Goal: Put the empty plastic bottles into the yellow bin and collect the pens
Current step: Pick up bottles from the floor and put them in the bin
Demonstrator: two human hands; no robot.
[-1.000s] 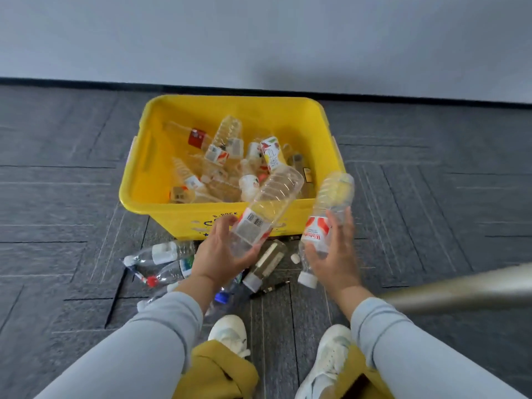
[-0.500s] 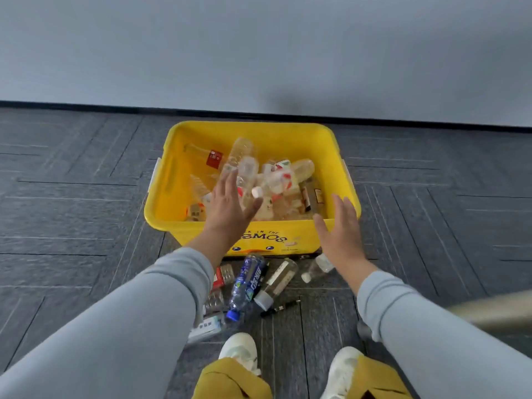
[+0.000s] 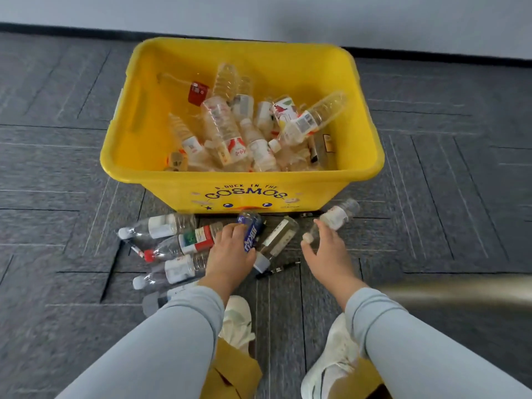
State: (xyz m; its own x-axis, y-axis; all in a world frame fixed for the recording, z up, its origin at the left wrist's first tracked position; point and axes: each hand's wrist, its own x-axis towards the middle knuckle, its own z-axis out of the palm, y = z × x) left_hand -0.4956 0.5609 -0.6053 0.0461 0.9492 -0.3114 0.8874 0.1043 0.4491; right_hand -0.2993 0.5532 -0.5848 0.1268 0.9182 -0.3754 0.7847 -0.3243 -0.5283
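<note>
Crouching over grey carpet [image 3: 57, 168], we grip a blue-labelled bottle [image 3: 251, 230] in our left hand [image 3: 230, 254] and curl our right hand [image 3: 328, 254] round the neck of a small white-labelled bottle [image 3: 335, 218], both just before the yellow bin [image 3: 161, 185] printed "B.DUCK IN THE COSMOS", a black pen [image 3: 277, 269] lying between our wrists.

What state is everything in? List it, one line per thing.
Yellow bin: upright, open, partly filled with bottles.
Blue-label bottle: lying on floor, gripped by left hand.
Small bottle: on floor, right hand at its neck, grip unclear.
Black pen: lying on floor, not held.
</note>
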